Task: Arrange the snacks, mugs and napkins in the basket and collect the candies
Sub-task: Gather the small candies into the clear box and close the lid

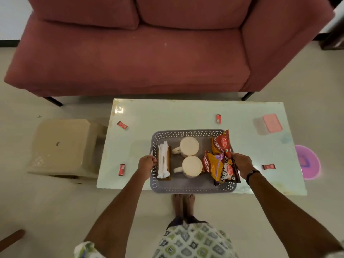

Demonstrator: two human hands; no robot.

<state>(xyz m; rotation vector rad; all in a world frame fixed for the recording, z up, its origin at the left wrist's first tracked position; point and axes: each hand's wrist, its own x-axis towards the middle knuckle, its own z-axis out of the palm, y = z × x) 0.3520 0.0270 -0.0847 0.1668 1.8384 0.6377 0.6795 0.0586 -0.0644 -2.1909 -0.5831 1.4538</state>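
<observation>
Overhead: both hands grip the grey basket [191,189], left hand [147,162] on its left rim, right hand [242,163] on its right rim, near surface [167,116] edge. Inside: napkins [163,162], two mugs [189,146], three snack packets [222,144], one reading "BHUJIA". Four red candies [122,125] scattered outside. Pink-lidded box [272,123] far right; sofa [130,58] beyond.

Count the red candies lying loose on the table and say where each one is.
4. Far-left candy; near-left candy, left of the basket; far candy beyond the basket; right candy beside the right hand. More may hide behind the basket's contents.
</observation>
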